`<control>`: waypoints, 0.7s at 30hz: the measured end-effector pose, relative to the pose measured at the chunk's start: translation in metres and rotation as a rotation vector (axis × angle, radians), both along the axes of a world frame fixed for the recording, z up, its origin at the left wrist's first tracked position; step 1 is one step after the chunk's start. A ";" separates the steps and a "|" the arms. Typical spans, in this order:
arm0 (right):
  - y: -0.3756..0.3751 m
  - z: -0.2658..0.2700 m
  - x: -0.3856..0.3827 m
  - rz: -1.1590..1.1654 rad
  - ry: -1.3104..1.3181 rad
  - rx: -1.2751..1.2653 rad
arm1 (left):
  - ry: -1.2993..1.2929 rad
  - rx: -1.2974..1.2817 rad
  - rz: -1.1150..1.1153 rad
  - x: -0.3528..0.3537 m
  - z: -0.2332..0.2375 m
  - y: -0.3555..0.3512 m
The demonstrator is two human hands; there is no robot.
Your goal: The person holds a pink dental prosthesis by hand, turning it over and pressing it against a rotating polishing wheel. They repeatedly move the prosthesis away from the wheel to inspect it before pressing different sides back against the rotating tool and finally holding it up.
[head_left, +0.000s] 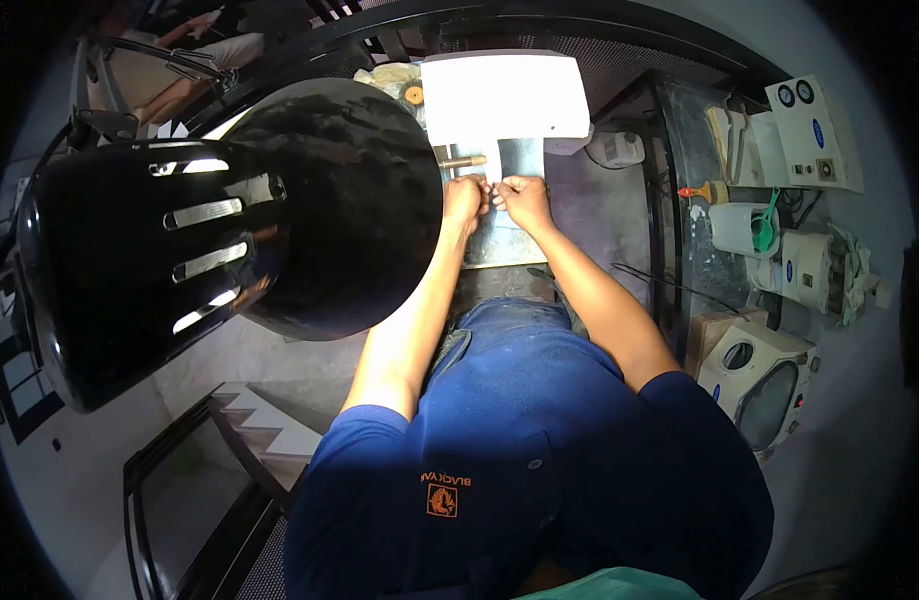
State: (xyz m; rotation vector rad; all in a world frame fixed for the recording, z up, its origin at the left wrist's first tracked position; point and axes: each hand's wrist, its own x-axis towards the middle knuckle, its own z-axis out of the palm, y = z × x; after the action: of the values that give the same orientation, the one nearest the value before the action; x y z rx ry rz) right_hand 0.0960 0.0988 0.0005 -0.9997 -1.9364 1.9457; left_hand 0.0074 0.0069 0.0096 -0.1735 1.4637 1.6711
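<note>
Under the lamp's bright light, my left hand (pixel 467 200) and my right hand (pixel 525 203) meet close together over a pale work surface (pixel 505 247). The fingers of both are closed in a pinch, fingertips almost touching. Whatever sits between them is too small to make out. Just beyond the fingertips stands a white machine housing (pixel 505 95) with a narrow white strip running down toward me. A brass-coloured rod-like piece (pixel 463 162) juts in from the left, just past my left hand.
A large black lamp shade (pixel 330 210) covers much of the left side, close to my left forearm. Along the right stands a bench with a brush (pixel 704 191), a white container holding a green scoop (pixel 765 228) and a cream machine (pixel 767 385). A white jug-like container (pixel 617 149) stands beyond my right hand.
</note>
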 end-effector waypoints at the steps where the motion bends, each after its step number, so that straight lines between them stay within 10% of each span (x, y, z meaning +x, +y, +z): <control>1: 0.001 0.001 0.000 0.006 -0.004 -0.024 | 0.001 0.003 -0.001 0.000 -0.004 -0.001; 21: 0.006 -0.003 0.003 0.039 0.045 -0.011 | -0.081 -0.031 0.126 0.012 0.003 0.008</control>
State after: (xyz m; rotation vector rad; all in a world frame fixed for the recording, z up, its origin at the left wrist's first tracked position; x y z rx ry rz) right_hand 0.0993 0.1050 -0.0028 -0.9197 -1.9369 1.9846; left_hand 0.0190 0.0149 0.0127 -0.3533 1.4432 1.7219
